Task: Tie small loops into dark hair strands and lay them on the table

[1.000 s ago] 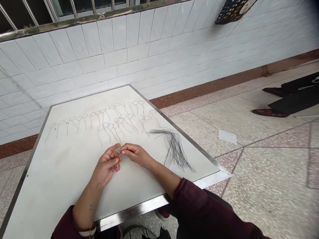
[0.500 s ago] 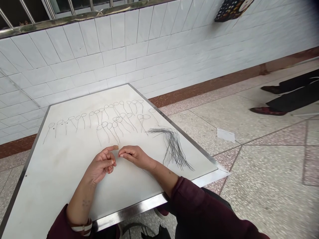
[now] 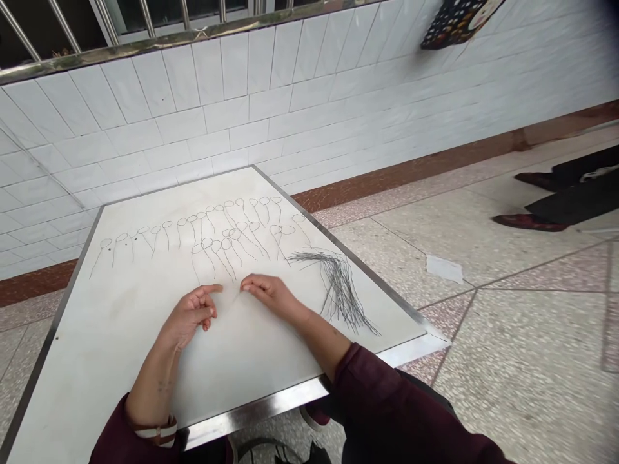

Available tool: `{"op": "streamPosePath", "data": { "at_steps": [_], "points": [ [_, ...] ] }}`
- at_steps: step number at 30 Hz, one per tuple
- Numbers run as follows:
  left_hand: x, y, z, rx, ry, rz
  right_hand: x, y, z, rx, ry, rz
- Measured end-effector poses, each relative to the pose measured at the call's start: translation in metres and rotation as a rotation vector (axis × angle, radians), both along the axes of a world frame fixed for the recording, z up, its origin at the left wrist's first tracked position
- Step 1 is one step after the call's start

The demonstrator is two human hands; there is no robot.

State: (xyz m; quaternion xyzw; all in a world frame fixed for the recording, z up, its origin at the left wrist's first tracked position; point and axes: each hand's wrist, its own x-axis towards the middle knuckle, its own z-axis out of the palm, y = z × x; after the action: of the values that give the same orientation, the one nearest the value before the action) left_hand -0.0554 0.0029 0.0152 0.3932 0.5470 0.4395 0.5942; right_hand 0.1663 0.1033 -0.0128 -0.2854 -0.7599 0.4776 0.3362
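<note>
Over the near middle of the white table [image 3: 140, 341], my left hand [image 3: 191, 312] has its index finger stretched out and its thumb pressed to the curled fingers. What that grip holds is too fine to see. To its right, my right hand [image 3: 265, 293] pinches thumb and forefinger together, and a faint thin wire [image 3: 236, 298] shows at the fingertips. Beyond both hands lie several looped dark wires [image 3: 227, 243], each with a round eye and a straight tail, in uneven rows. A loose bundle of straight dark wires [image 3: 344, 293] rests right of my right hand.
A metal edge [image 3: 271, 406] frames the table, which stands by a white tiled wall [image 3: 203, 142]. On the floor at right are a pale paper piece [image 3: 443, 269] and another person's shoes [image 3: 529, 222]. A dark patterned bag [image 3: 457, 26] hangs on the wall.
My hands have drawn a little apart, the left going left and the right going right. The whole view has shifted slightly. The wires on the table lie as before.
</note>
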Motion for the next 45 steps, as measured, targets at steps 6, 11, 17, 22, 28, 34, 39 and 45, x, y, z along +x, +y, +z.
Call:
{"op": "streamPosePath", "data": {
  "at_steps": [6,11,17,22,28,34,39,45],
  "points": [
    [-0.011,0.005,0.003,0.202,0.125,0.393,-0.003,0.001,0.002,-0.085,0.032,-0.178],
    [0.019,0.006,-0.001,0.26,0.198,0.169,-0.017,-0.008,-0.004,-0.121,0.019,-0.162],
    [0.034,0.003,-0.01,0.295,0.346,0.114,-0.024,-0.013,-0.004,-0.12,0.0,-0.111],
    [0.033,0.001,-0.018,0.437,0.61,0.084,-0.026,-0.014,-0.004,-0.171,-0.041,-0.135],
    [0.033,0.004,-0.028,0.559,0.811,0.12,-0.028,-0.017,-0.004,-0.256,-0.042,-0.145],
    [0.031,0.007,-0.035,0.602,1.069,0.127,-0.03,-0.02,-0.002,-0.34,-0.05,-0.133],
    [0.03,0.008,-0.035,0.622,1.139,0.161,-0.031,-0.024,0.0,-0.33,-0.049,-0.15],
    [0.02,0.005,-0.016,0.459,1.095,0.27,-0.027,-0.019,-0.001,-0.376,-0.032,-0.241]
  ]
}}
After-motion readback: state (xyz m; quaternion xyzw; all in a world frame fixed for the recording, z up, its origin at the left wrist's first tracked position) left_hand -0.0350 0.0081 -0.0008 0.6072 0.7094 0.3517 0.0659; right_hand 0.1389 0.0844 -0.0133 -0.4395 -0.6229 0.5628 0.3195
